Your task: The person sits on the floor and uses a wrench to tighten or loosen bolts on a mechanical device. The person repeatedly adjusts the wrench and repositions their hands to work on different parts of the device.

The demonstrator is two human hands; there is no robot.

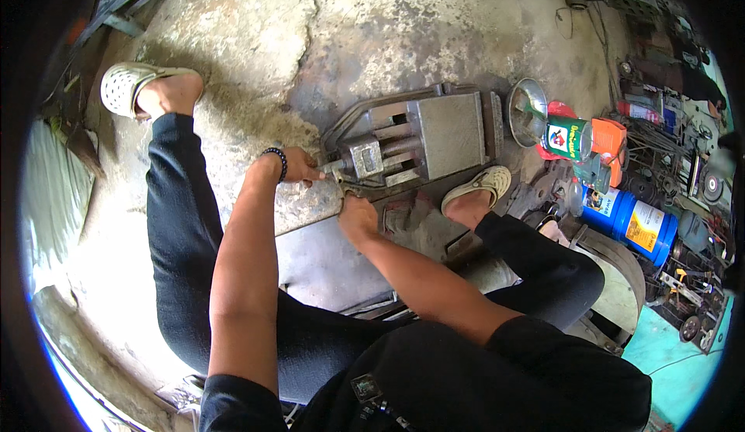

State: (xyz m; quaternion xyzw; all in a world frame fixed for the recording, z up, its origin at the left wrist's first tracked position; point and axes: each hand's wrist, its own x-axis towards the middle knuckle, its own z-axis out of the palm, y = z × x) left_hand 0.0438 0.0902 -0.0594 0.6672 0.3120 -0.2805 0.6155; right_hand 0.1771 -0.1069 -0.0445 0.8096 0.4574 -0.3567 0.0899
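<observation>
A heavy grey machine vise (452, 135) lies on the concrete floor in front of me, its screw end toward my left. At that end my left hand (299, 167), with a dark bead bracelet on the wrist, has its fingers closed near the screw's tip; what they pinch is too small to name. Close by on the near side, my right hand (359, 219) is closed at a crumpled tan piece (351, 187) that looks like a rag. It lies against the vise's near corner, and my fingers are partly hidden.
A metal bowl (528, 112) and a green can (569, 139) stand right of the vise. Beyond them are a blue bucket (630, 222) and many metal parts. A flat metal plate (334, 261) lies nearer me. My sandalled feet flank the vise.
</observation>
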